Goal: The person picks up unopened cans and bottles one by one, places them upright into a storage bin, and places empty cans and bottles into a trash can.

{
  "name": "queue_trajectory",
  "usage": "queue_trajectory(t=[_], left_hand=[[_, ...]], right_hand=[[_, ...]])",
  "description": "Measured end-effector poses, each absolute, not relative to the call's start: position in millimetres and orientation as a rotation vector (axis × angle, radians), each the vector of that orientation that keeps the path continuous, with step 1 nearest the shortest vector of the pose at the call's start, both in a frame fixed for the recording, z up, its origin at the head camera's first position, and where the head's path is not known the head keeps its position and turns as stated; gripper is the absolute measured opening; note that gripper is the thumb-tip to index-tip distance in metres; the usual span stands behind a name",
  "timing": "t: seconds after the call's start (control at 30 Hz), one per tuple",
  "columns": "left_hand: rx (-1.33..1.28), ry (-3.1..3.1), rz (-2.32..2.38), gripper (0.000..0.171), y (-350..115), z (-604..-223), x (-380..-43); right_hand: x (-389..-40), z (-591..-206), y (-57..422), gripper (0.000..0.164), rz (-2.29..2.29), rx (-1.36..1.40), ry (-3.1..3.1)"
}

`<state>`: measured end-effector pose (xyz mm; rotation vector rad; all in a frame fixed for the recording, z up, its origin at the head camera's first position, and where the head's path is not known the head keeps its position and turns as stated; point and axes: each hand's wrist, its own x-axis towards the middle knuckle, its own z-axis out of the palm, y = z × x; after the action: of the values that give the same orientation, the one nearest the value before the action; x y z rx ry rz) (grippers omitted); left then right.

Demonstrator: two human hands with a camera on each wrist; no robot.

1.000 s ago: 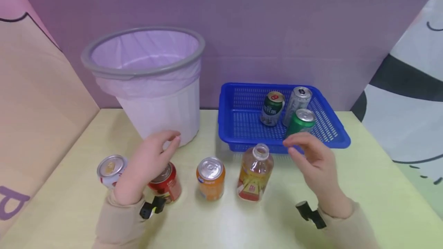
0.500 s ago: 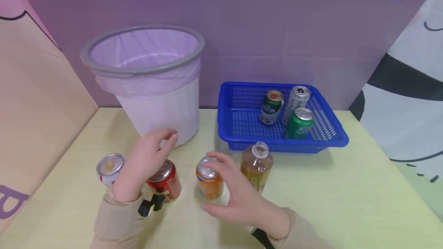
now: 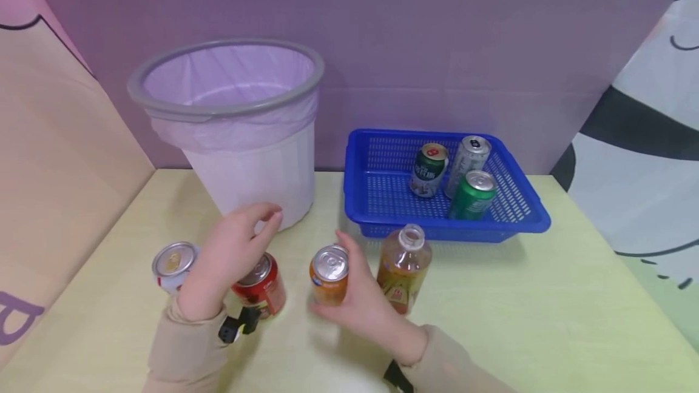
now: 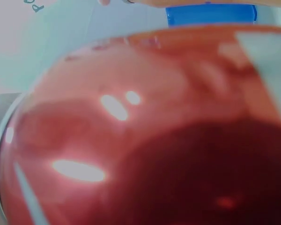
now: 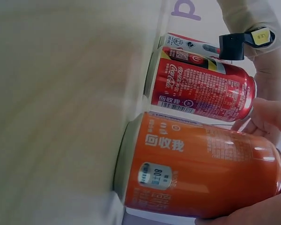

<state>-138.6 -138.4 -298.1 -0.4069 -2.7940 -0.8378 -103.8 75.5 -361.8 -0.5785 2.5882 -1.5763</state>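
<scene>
My right hand [image 3: 366,302] wraps round an orange soda can [image 3: 329,287] standing on the table, thumb on the near side and fingers on the far right. In the right wrist view the orange can [image 5: 201,168] fills the lower part, its base on the tabletop. My left hand [image 3: 235,247] hovers loosely curved over a red Coca-Cola can [image 3: 264,293], holding nothing. That red can [image 4: 131,117] fills most of the left wrist view. A white can [image 3: 173,265] is partly hidden behind the left wrist. An open bottle of amber drink [image 3: 405,262] stands just beyond my right hand.
A white bin [image 3: 262,168] with a grey rim and plastic liner stands at the back left. Right of it, a blue perforated basket [image 3: 377,223] holds a dark green can [image 3: 428,171], a silver can [image 3: 464,165] and a green can [image 3: 472,199].
My right hand has come from in front of the basket, leftward past the bottle, and has taken hold of the orange can. My left hand has barely moved.
</scene>
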Motion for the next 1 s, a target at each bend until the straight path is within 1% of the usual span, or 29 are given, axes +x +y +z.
queue_trajectory(t=[0.03, 0.1, 0.27, 0.33, 0.53, 0.8, 1.0], left_hand=[[-0.409, -2.796, -0.84, 0.036, -138, -298, -139], [-0.417, -2.795, -0.839, 0.035, -137, -299, -139], [-0.438, -2.786, -0.846, 0.033, -135, -302, -139], [-0.439, -2.785, -0.847, 0.032, -135, -302, -138], [-0.443, -2.787, -0.831, 0.031, -135, -301, -137], [-0.451, -2.786, -0.826, 0.031, -134, -300, -136], [-0.468, -2.748, -0.836, 0.03, -131, -302, -135]], right_hand=[[-105, -363, 76, 0.113, -1.577, -0.575, 2.587], [-107, -364, 77, 0.107, -1.577, -0.581, 2.592], [-115, -367, 82, 0.082, -1.604, -0.628, 2.586], [-116, -367, 83, 0.077, -1.618, -0.636, 2.563], [-114, -367, 83, 0.075, -1.573, -0.671, 2.538], [-106, -365, 87, 0.075, -1.485, -0.813, 2.556], [-98, -346, 93, 0.072, -1.425, -0.874, 2.536]])
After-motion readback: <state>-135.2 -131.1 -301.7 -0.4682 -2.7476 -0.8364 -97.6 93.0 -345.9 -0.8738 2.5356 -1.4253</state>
